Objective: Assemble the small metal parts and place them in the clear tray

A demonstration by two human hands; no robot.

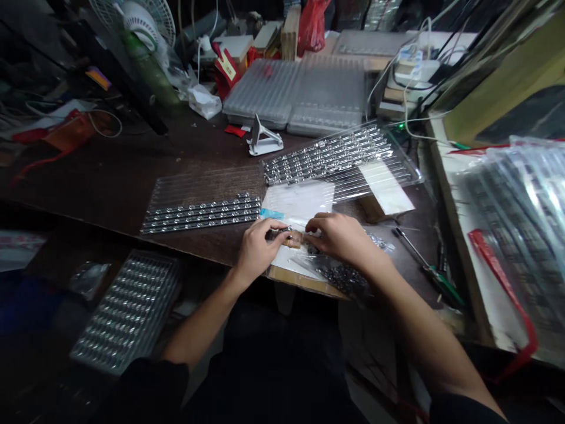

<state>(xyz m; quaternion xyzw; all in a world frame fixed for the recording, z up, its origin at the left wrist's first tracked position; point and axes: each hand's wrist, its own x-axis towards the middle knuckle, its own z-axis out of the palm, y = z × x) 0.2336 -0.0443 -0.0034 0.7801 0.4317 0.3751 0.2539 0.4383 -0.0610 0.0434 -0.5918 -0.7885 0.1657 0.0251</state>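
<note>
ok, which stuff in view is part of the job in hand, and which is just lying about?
Likely the job:
- small metal part in the left hand
- left tray
- right tray
- loose dark parts

Likely lying about:
- fan
- red bag
- white stand

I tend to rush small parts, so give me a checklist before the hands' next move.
1. Left hand gripping the small metal part: ok, pinched between thumb and finger.
2. Right hand gripping something: cannot tell, fingertips obscured.
3. Left-side tray full: not ok, metal rows cover only its near side.
4. Loose dark parts near the right hand: ok, close by its wrist.
5. Green-handled tool apart from both hands: ok.
</note>
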